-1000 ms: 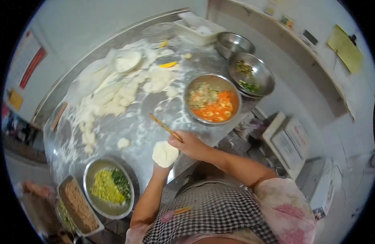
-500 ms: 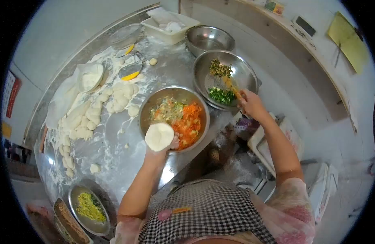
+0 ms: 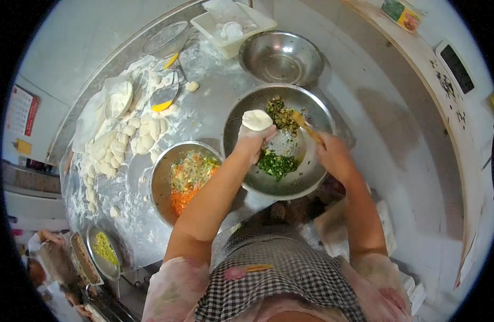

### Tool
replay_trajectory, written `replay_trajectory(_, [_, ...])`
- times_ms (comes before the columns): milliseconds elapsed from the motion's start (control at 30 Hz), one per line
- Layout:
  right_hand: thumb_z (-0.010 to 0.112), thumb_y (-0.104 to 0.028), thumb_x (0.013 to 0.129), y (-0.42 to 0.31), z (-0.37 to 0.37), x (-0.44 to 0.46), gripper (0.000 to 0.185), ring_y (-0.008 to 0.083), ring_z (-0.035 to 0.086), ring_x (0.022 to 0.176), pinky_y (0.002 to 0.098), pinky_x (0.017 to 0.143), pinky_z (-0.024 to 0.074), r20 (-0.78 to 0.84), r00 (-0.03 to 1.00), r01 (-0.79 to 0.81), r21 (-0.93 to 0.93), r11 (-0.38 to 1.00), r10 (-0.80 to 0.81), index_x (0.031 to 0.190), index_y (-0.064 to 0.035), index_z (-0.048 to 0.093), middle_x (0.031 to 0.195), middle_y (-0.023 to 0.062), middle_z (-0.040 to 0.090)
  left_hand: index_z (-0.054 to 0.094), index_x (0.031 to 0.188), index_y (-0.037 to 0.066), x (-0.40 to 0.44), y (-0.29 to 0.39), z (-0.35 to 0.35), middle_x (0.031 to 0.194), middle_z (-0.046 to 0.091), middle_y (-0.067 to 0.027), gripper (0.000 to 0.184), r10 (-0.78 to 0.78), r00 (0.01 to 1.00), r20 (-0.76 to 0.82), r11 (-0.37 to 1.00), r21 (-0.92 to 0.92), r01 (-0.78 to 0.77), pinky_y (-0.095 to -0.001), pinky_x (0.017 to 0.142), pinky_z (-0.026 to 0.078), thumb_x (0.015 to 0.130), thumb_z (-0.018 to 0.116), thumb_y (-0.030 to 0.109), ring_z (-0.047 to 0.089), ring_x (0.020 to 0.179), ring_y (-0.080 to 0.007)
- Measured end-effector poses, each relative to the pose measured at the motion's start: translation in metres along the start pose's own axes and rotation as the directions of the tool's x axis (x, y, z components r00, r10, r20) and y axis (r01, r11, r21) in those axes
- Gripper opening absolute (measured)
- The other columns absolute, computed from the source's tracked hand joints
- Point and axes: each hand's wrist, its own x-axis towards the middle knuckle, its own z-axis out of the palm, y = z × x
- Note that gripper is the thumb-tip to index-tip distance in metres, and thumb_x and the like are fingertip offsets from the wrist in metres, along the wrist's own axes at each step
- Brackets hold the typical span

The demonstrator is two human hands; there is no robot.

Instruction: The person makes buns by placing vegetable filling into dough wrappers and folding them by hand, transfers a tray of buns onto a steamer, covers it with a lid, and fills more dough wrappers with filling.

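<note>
Both hands are apart over the big steel bowl (image 3: 311, 163): the left hand (image 3: 251, 141), above the bowl's left side, carries a flat dough round (image 3: 257, 120) on its upturned side — how far its fingers close on the dough cannot be told — while the right hand (image 3: 334, 154), at the bowl's right rim, is closed around a wooden spatula (image 3: 310, 130). The spatula's broad end is at the edge of a brownish-green chopped mix (image 3: 279, 114) in the far part of the bowl, and a pile of chopped greens (image 3: 278, 165) lies in its near part. Just beyond the big bowl is a second steel bowl (image 3: 274, 65), with a white tub (image 3: 217, 47) beyond its left side. To the big bowl's left and nearer the body, the left forearm partly covers a bowl of orange and pale shreds (image 3: 162, 188). Farther left of the big bowl, dough pieces (image 3: 145, 134) lie on the floury metal table (image 3: 212, 86), near two yellow-handled tools (image 3: 162, 105). Well apart at the lower left, another person (image 3: 53, 236) is partly in view beside a long tray of brown filling (image 3: 84, 262)
</note>
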Motion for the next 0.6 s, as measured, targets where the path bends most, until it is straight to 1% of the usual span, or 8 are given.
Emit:
replay_trajectory(67, [0.053, -0.011, 0.082, 0.007, -0.011, -0.008, 0.019, 0.035, 0.059, 0.075, 0.0408, 0.072, 0.0465, -0.045, 0.996, -0.087, -0.121, 0.989, 0.082, 0.097, 0.0, 0.059, 0.079, 0.0203, 0.06, 0.047, 0.108, 0.002, 0.019, -0.01, -0.001, 0.103, 0.055, -0.0097, 0.04, -0.05, 0.994, -0.101, 0.989, 0.131, 0.063, -0.0304, 0.079, 0.053, 0.073, 0.066, -0.007, 0.058, 0.091, -0.0201])
replay_trajectory(100, [0.052, -0.01, 0.082, 0.011, -0.009, -0.003, 0.018, 0.0346, 0.059, 0.075, 0.041, 0.072, 0.0466, 0.006, 0.995, -0.096, -0.157, 0.983, 0.098, 0.096, 0.0007, 0.059, 0.078, 0.02, 0.06, 0.047, 0.107, 0.002, 0.024, -0.012, -0.001, 0.096, 0.057, -0.0097, 0.04, -0.076, 0.987, -0.14, 0.976, 0.192, 0.102, -0.0291, 0.072, 0.053, 0.072, 0.065, -0.008, 0.059, 0.089, -0.0202])
replay_trajectory(167, [0.051, -0.008, 0.082, 0.019, 0.001, 0.013, 0.017, 0.0338, 0.06, 0.074, 0.0414, 0.071, 0.0469, 0.101, 0.985, -0.112, -0.225, 0.968, 0.138, 0.093, 0.0021, 0.058, 0.076, 0.0195, 0.06, 0.047, 0.106, 0.001, 0.044, -0.019, -0.009, 0.091, 0.059, -0.0115, 0.039, 0.0, 0.997, -0.083, 0.925, 0.38, 0.031, -0.0307, 0.069, 0.052, 0.072, 0.067, -0.001, 0.06, 0.086, -0.0221])
replay_trajectory(200, [0.051, -0.007, 0.081, 0.022, 0.01, 0.019, 0.016, 0.0332, 0.06, 0.074, 0.0416, 0.071, 0.0468, 0.105, 0.989, -0.096, -0.121, 0.988, 0.109, 0.092, 0.0024, 0.058, 0.076, 0.0196, 0.06, 0.047, 0.105, 0.0, 0.052, -0.025, -0.013, 0.089, 0.06, -0.0123, 0.04, 0.033, 0.998, -0.046, 0.885, 0.465, -0.008, -0.0315, 0.067, 0.051, 0.072, 0.068, 0.003, 0.061, 0.084, -0.023])
replay_trajectory(300, [0.051, -0.005, 0.081, 0.016, 0.039, 0.033, 0.015, 0.0313, 0.061, 0.073, 0.0421, 0.07, 0.0466, 0.11, 0.993, -0.055, 0.114, 0.992, 0.043, 0.091, 0.0025, 0.058, 0.075, 0.0196, 0.06, 0.046, 0.101, -0.003, 0.065, -0.044, -0.019, 0.086, 0.061, -0.0193, 0.042, 0.433, 0.901, 0.035, 0.398, 0.889, -0.225, -0.0388, 0.067, 0.049, 0.07, 0.068, 0.015, 0.062, 0.081, -0.0317])
replay_trajectory(400, [0.05, -0.005, 0.081, -0.004, 0.052, 0.035, 0.019, 0.0303, 0.06, 0.074, 0.0418, 0.07, 0.0462, 0.109, 0.994, -0.009, 0.112, 0.994, -0.003, 0.097, 0.0011, 0.059, 0.076, 0.0198, 0.06, 0.044, 0.094, -0.004, 0.056, -0.035, -0.006, 0.091, 0.058, -0.0275, 0.036, 0.409, 0.911, 0.057, 0.251, 0.953, -0.172, -0.0451, 0.077, 0.045, 0.069, 0.065, 0.012, 0.058, 0.087, -0.0414])
replay_trajectory(467, [0.049, -0.005, 0.082, -0.022, 0.051, 0.026, 0.023, 0.0313, 0.06, 0.074, 0.0413, 0.07, 0.0459, 0.081, 0.995, 0.068, -0.014, 0.998, -0.067, 0.102, 0.0005, 0.059, 0.076, 0.0209, 0.06, 0.042, 0.096, -0.006, 0.049, -0.031, -0.002, 0.091, 0.057, -0.0286, 0.036, 0.415, 0.906, 0.087, 0.222, 0.956, -0.193, -0.046, 0.078, 0.044, 0.07, 0.062, 0.009, 0.056, 0.09, -0.0421])
replay_trajectory(600, [0.047, -0.007, 0.083, -0.021, 0.044, 0.03, 0.027, 0.0329, 0.059, 0.075, 0.0407, 0.071, 0.0456, 0.198, 0.966, 0.181, -0.063, 0.982, -0.165, 0.107, 0.001, 0.058, 0.08, 0.0212, 0.06, 0.039, 0.099, -0.006, 0.049, -0.029, -0.007, 0.092, 0.056, -0.0294, 0.041, 0.412, 0.907, 0.089, 0.218, 0.957, -0.193, -0.046, 0.077, 0.044, 0.07, 0.064, 0.01, 0.056, 0.088, -0.044])
